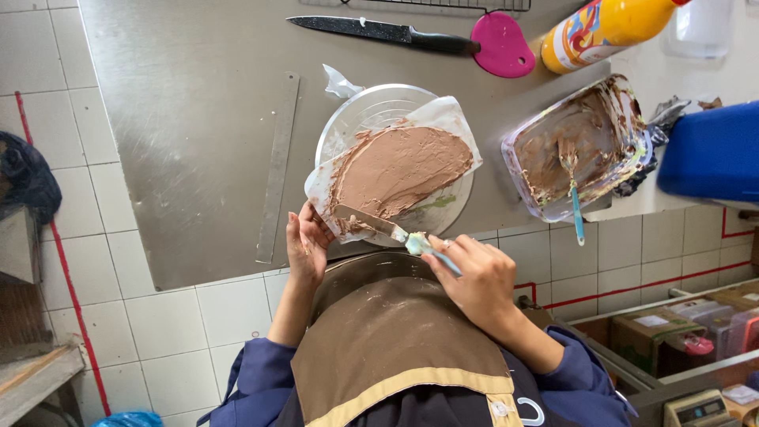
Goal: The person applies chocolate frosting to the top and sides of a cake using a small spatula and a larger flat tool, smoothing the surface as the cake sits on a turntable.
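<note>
Fingers of the right hand [474, 278] are wrapped around the pale blue handle of a palette knife [386, 228], whose blade lies flat on the near edge of the chocolate cream [399, 168]. Fingers of the left hand [307, 243] are bent and pinch the near-left corner of the white paper [443, 117] that carries the cream. That paper sits on a round metal turntable [360, 111], which stands on the steel worktop [190, 119]; the cream is spread as a flat, brown oval across the middle of the turntable. To the left of the turntable a long metal ruler [278, 166] lies on the worktop. Beyond the turntable, at the far edge, lie a black-handled knife [379, 32] and a pink scraper [501, 44], touching end to end. To the right of the turntable stands a clear rectangular tub [624, 154] smeared with brown cream, a blue-handled spatula [572, 190] resting in it. Beyond that tub lies an orange bottle [605, 28], and just right of the tub sits a blue box [708, 150]. Near the turntable, below the hands, hangs a brown apron [395, 340].
</note>
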